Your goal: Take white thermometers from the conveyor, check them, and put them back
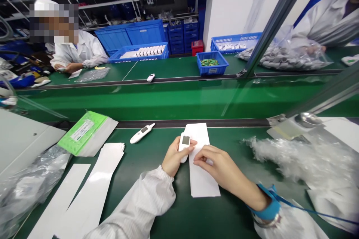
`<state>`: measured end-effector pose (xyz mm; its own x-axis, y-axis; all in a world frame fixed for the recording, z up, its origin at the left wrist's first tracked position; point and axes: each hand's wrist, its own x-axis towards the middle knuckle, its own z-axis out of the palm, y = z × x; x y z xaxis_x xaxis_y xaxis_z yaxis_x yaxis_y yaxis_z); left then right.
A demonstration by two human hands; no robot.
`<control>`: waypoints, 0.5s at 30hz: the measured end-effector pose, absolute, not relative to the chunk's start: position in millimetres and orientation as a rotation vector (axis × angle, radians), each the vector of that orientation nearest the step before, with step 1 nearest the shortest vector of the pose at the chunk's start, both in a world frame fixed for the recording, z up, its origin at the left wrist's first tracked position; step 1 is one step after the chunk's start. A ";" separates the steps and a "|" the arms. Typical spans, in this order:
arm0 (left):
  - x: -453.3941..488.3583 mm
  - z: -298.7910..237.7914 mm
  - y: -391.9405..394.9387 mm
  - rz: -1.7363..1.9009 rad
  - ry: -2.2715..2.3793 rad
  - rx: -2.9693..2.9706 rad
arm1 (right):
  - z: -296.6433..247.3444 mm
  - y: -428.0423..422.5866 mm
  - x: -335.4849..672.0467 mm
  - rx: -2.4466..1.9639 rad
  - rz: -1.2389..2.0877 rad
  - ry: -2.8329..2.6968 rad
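My left hand (173,157) is closed around a white digital thermometer (184,148), its small grey screen facing up. Beneath it lies a stack of white paper strips (203,183), running away from me. Over that stack, my right hand (214,160) has thumb and fingertips pressed together; a small white patch shows between them, but I cannot tell whether it is something held or the paper behind. A blue strap (267,203) with a cord circles the right wrist. Another white thermometer (142,133) with a pointed tip rests on the green bench, left of my hands.
White strips (97,183) and a green-and-white packet (84,132) lie left, beside clear plastic bags (36,186). Crumpled clear film (305,160) and a metal cup (308,119) are right. Beyond the green conveyor (134,101) stand blue trays (213,69); a co-worker (80,50) sits far left.
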<state>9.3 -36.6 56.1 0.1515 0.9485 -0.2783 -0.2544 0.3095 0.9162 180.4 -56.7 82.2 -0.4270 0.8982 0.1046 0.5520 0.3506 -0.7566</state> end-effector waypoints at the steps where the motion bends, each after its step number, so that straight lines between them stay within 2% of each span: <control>1: 10.9 62.4 -37.0 1.029 1.041 0.842 | 95.0 -58.3 180.3 -1.205 0.957 -2.077; 4: 17.5 89.0 -39.9 1.028 0.988 0.854 | 129.4 -63.9 181.3 -1.021 1.069 -1.976; 9: 29.1 131.6 -47.9 0.909 0.749 0.965 | 152.0 -62.9 188.4 -1.004 0.567 -1.882; 15: 36.4 154.9 -57.0 0.820 0.680 1.030 | 157.0 -59.0 195.8 -0.986 0.415 -1.774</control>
